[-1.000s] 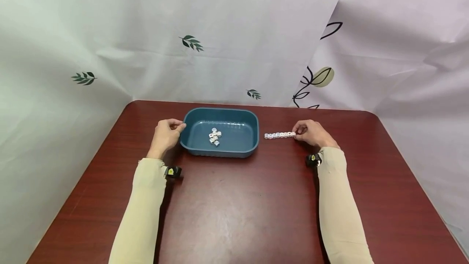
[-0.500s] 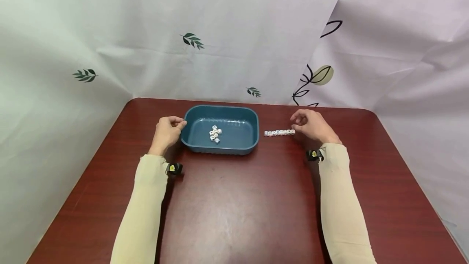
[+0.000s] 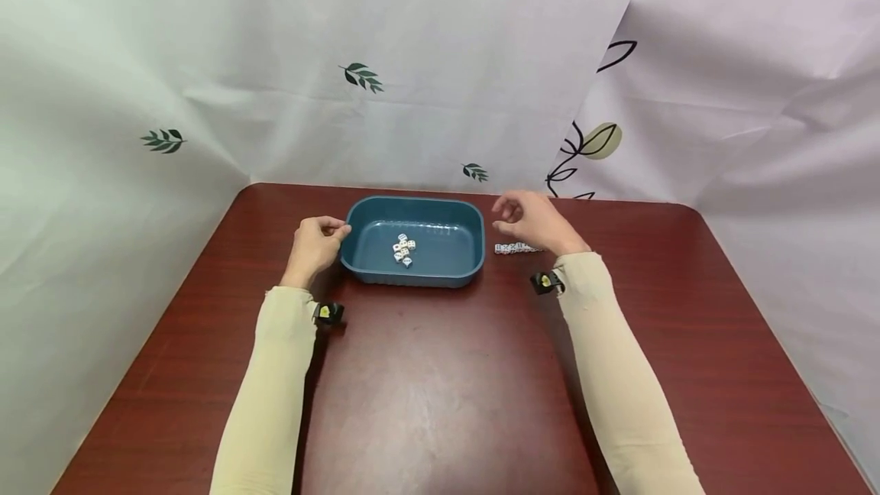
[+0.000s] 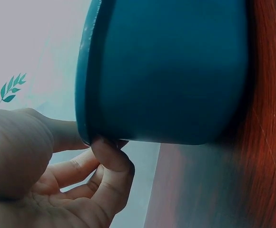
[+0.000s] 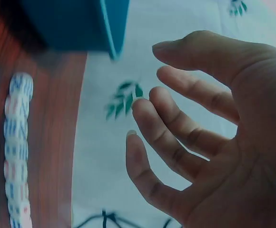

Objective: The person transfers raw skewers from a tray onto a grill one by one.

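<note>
A blue-green rectangular tray [image 3: 412, 279] stands on the table, with several white dice [image 3: 403, 250] in a loose cluster inside it. My left hand [image 3: 314, 249] pinches the tray's left rim between thumb and fingers, which the left wrist view shows close up. To the right of the tray, a straight row of dice [image 3: 512, 248] lies on the table. Above that row hovers my right hand [image 3: 532, 220], its fingers loosely bent with nothing between them. It hides the row's right end in the head view. The right wrist view shows the dice row [image 5: 17, 152] apart from the fingers.
The dark red wooden table [image 3: 426, 373] has rounded far corners. Behind it hangs a pale cloth [image 3: 412, 59] with leaf prints, close to the tray's far side. A small black wrist camera [image 3: 545, 283] sits on my right wrist.
My right hand has let go at the right end of the dice row, lifted, and moved left over the row toward the tray. My left hand stays on the rim.
</note>
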A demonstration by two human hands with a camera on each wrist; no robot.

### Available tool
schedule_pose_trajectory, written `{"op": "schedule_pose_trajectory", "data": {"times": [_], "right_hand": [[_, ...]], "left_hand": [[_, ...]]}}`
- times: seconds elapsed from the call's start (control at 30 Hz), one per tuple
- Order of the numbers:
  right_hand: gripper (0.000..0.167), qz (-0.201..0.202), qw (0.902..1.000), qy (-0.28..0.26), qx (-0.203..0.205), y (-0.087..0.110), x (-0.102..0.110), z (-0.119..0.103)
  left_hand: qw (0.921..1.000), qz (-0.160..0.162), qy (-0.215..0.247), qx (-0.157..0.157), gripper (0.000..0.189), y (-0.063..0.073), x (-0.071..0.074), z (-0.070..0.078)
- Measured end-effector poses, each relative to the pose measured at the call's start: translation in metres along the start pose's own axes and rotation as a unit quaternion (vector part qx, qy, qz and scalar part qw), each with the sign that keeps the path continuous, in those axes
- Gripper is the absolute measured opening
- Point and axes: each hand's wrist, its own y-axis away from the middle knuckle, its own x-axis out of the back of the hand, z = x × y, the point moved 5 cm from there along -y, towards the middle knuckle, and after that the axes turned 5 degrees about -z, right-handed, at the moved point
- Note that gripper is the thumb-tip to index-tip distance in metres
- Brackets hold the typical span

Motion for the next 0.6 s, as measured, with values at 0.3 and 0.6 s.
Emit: {"op": "schedule_pose_trajectory", "data": {"times": [0.3,0.6], "right_hand": [[0.023,-0.018,0.9995,-0.007,0.026,-0.025,-0.035,-0.038],[0.026,-0.038,0.9989,0.010,0.025,-0.053,-0.072,-0.054]], "left_hand": [[1.0000,0.008,0.002,0.002,0.031,0.000,0.001,-0.001],[1.0000,0.002,0.005,0.002,0.033,0.000,0.001,0.000]]}}
